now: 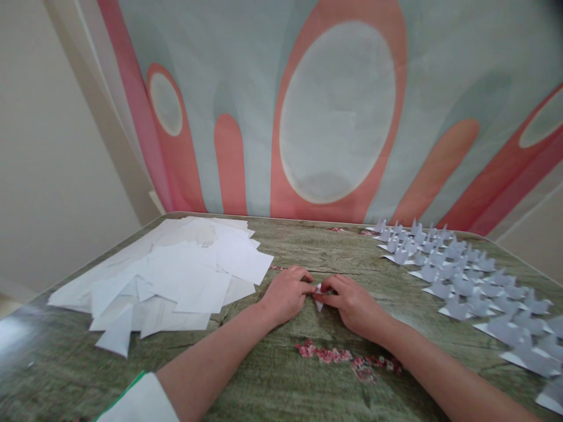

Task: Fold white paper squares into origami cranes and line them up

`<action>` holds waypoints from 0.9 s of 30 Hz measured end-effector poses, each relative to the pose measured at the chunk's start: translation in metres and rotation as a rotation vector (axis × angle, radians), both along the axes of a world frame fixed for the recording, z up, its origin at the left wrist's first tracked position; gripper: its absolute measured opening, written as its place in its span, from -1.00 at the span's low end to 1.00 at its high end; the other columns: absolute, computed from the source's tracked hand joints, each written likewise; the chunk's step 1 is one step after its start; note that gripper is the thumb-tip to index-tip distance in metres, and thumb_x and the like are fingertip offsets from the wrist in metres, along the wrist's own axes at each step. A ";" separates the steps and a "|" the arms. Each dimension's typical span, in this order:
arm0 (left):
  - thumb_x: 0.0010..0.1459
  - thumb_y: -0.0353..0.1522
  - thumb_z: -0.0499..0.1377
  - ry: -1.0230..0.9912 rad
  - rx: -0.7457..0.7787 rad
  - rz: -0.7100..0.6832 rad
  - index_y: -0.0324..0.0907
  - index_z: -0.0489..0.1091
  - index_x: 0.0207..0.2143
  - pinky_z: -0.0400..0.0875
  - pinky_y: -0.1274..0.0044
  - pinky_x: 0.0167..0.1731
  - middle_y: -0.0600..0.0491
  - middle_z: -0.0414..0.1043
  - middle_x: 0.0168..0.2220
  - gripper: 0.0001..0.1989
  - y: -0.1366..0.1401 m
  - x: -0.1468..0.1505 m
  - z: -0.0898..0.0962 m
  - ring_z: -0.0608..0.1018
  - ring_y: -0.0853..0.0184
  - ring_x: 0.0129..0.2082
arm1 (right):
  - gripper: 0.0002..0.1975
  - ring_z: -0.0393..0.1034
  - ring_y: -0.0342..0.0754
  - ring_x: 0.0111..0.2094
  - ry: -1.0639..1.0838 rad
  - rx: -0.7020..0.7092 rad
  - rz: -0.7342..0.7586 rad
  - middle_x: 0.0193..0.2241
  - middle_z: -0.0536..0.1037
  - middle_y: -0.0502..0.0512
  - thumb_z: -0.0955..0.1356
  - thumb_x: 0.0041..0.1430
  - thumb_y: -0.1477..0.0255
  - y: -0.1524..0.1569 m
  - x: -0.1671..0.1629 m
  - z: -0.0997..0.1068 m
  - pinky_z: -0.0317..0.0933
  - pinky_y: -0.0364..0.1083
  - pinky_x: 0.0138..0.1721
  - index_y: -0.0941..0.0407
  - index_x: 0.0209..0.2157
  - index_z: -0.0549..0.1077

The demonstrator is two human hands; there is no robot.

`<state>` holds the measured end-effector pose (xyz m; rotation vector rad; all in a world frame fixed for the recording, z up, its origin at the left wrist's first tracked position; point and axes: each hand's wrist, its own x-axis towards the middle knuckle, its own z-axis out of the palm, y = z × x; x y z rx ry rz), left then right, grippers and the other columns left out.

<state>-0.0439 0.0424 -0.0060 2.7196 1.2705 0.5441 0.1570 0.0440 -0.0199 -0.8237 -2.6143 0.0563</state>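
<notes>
A small piece of folded white paper (319,300) sits between my two hands over the middle of the table. My left hand (288,295) pinches its upper left edge between thumb and fingers. From the other side, my right hand (352,302) has its thumb and forefinger closed on the same paper. The paper narrows to a point toward me; its upper part is mostly covered by my fingertips.
Loose white sheets (189,275) lie heaped on the left of the wood-patterned table (264,375). Rows of folded paper birds (461,281) stand along the right side. A patterned backdrop (255,70) rises behind the far edge. Pink blossom prints (328,354) mark the tabletop.
</notes>
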 end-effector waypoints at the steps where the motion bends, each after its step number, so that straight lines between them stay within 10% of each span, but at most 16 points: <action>1: 0.05 -0.50 0.07 0.006 0.002 0.003 -0.08 0.48 -0.25 0.26 0.44 -0.13 0.04 0.38 -0.20 -0.73 0.000 0.000 0.000 0.35 0.27 -0.15 | -0.74 0.22 -0.03 -0.25 -0.007 0.004 0.004 -0.29 0.41 0.11 0.22 0.20 0.51 -0.001 0.000 0.001 0.12 -0.04 -0.25 0.00 -0.14 0.45; 27: 0.06 -0.48 0.10 0.076 0.028 0.026 0.02 0.44 -0.18 0.24 0.44 -0.16 0.08 0.37 -0.19 -0.69 -0.005 0.003 0.004 0.37 0.28 -0.16 | -0.82 0.22 -0.04 -0.25 -0.127 -0.075 0.147 -0.34 0.43 0.04 0.25 0.16 0.53 -0.010 -0.001 0.024 0.04 -0.06 -0.24 0.07 -0.38 0.48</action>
